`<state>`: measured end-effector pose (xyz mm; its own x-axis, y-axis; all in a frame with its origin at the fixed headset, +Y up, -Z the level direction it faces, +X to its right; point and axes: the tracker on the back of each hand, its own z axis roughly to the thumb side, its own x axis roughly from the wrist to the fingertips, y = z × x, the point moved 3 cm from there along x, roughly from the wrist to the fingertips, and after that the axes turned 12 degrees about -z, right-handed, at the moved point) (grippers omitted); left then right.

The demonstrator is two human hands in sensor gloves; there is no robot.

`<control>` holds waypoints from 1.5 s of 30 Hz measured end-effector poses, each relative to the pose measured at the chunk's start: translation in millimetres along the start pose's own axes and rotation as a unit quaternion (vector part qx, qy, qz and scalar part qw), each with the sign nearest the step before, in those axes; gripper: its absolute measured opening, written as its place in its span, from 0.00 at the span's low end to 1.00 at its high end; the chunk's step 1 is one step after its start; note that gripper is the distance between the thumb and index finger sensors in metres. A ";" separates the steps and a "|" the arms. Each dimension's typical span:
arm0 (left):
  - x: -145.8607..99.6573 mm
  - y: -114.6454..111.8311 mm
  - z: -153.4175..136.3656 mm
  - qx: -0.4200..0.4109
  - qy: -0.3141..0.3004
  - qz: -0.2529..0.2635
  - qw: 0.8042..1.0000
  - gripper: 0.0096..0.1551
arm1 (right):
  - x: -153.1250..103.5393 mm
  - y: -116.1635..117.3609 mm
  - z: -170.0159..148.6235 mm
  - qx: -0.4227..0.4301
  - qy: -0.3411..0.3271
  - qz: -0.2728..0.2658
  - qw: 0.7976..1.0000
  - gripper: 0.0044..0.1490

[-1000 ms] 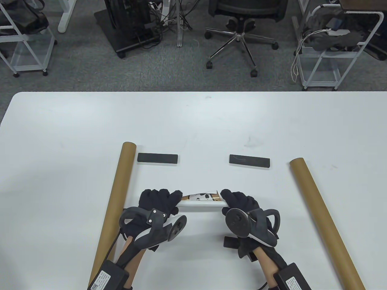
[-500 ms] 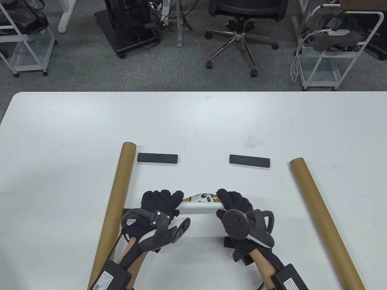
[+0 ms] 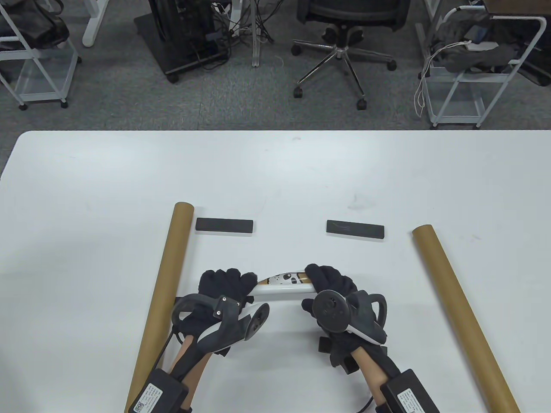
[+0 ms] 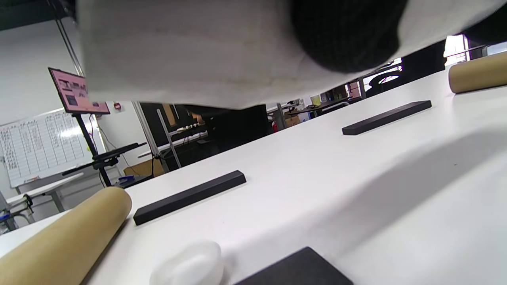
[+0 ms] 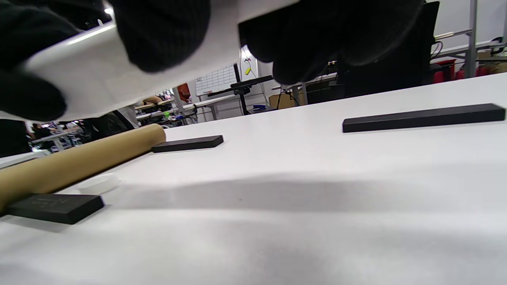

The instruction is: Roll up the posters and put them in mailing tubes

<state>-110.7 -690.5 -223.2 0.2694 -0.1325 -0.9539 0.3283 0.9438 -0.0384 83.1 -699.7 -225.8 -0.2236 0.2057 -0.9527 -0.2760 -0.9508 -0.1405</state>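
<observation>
A white rolled poster (image 3: 282, 289) with a printed inner face lies across the near middle of the table, held off the surface. My left hand (image 3: 226, 286) grips its left end and my right hand (image 3: 329, 282) grips its right end. The roll fills the top of the left wrist view (image 4: 190, 51) and crosses the right wrist view (image 5: 103, 67) between my gloved fingers (image 5: 166, 35). One brown mailing tube (image 3: 165, 292) lies left of my left hand, another tube (image 3: 460, 314) lies far right.
Two black bar weights (image 3: 224, 225) (image 3: 355, 229) lie beyond the roll. Another black bar (image 5: 55, 206) and a white tube cap (image 5: 97, 184) lie by the left tube. Chairs and carts stand past the table's far edge.
My right hand has slid left along the roll, towards my left hand, and the visible stretch of roll between the hands is shorter. The left hand has barely moved.
</observation>
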 end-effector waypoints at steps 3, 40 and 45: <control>2.6 -1.0 -1.3 0.015 0.009 -0.012 1.000 0.29 | 6.3 -7.3 -11.2 -0.042 0.024 0.002 0.999 0.51; 6.5 -9.6 -24.9 -0.042 0.013 -0.040 0.998 0.30 | -35.7 10.6 -248.7 -0.202 0.392 0.182 0.879 0.64; 7.6 -8.3 -25.3 -0.039 0.015 -0.040 0.998 0.30 | -41.3 4.7 -254.3 -0.176 0.387 0.130 0.896 0.58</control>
<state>-134.3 -691.7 -237.7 0.2171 -0.2006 -0.9553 0.2762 0.9513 -0.1370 328.8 -771.6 -255.6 0.5159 -0.1252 -0.8474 0.0339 -0.9855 0.1662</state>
